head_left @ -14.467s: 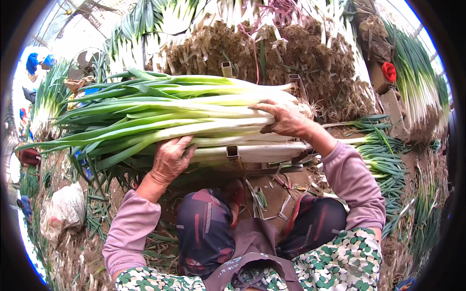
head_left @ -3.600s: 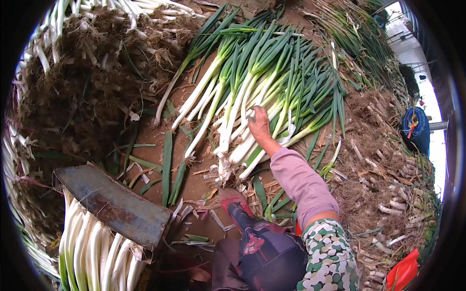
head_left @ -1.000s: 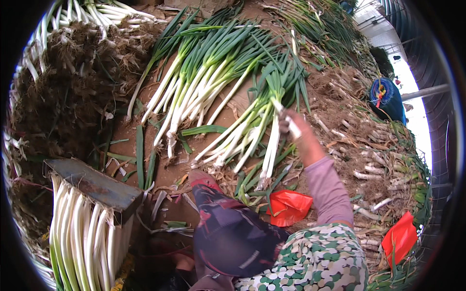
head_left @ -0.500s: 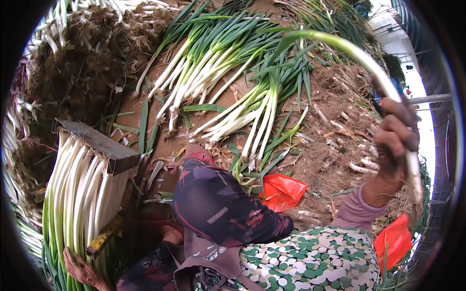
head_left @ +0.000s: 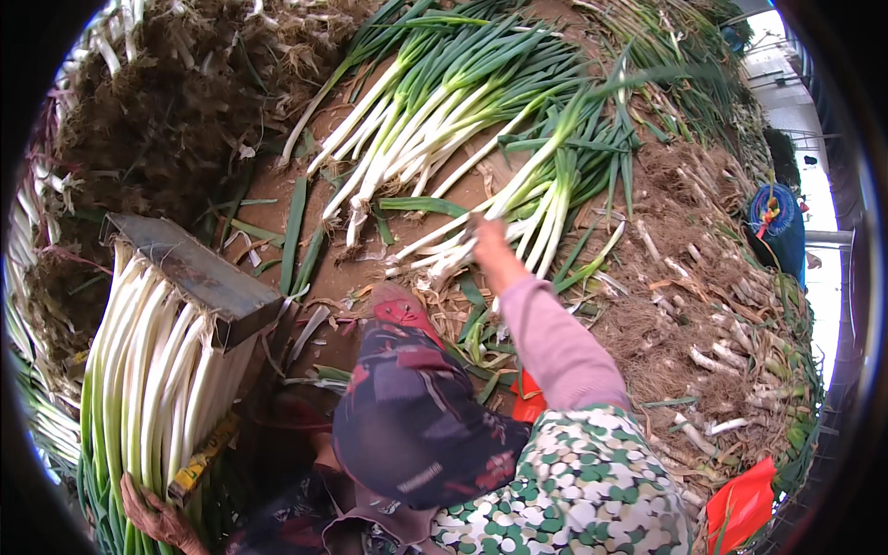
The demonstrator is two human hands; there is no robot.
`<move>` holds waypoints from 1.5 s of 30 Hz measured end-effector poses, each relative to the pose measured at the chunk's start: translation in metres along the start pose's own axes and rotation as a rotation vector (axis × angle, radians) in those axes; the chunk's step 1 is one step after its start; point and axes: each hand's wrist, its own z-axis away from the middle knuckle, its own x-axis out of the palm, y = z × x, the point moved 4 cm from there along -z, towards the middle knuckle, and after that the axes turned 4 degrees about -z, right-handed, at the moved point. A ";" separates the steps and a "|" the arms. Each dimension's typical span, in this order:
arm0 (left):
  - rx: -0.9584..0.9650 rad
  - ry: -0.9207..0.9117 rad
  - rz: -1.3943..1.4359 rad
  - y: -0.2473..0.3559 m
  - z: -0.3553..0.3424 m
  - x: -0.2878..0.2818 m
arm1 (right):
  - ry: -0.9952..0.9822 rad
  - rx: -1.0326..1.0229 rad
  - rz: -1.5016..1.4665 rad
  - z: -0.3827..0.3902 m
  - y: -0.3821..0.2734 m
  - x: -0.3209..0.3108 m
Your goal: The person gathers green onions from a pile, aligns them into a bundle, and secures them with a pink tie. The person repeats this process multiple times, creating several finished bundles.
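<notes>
My right hand [head_left: 483,242] reaches forward to a small group of green onions [head_left: 546,194] on the dirt, its fingers closed around white stalk ends. A bigger loose pile of green onions [head_left: 435,120] lies just beyond, to the left. My left hand [head_left: 148,513] sits at the lower left, gripping the leafy end of a tight bundle of green onions [head_left: 157,370]. That bundle rests against a grey board frame [head_left: 199,273]. My knee in dark patterned trousers [head_left: 416,407] is between the two hands.
A heap of brown roots and trimmings [head_left: 157,120] fills the upper left. More trimmings and cut stalk ends [head_left: 712,361] cover the right. Red plastic pieces [head_left: 740,499] lie at the lower right, and a blue roll [head_left: 777,227] at the far right.
My right hand was raised at the far right with a long stalk half a second ago; now it is down at the small group of onions. The left hand stays on the bundle.
</notes>
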 end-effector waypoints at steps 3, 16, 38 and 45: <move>-0.044 -0.026 -0.043 -0.011 0.022 -0.005 | 0.167 -0.042 0.188 -0.010 0.096 0.050; -0.035 0.013 -0.118 0.000 0.007 -0.018 | -0.171 0.342 -0.412 0.062 -0.057 0.044; -0.075 -0.007 -0.049 0.002 0.007 -0.006 | -0.520 -0.333 -0.238 0.190 -0.345 -0.025; -0.058 -0.005 -0.019 0.000 0.008 -0.011 | -0.936 -0.094 -0.260 0.139 -0.292 0.008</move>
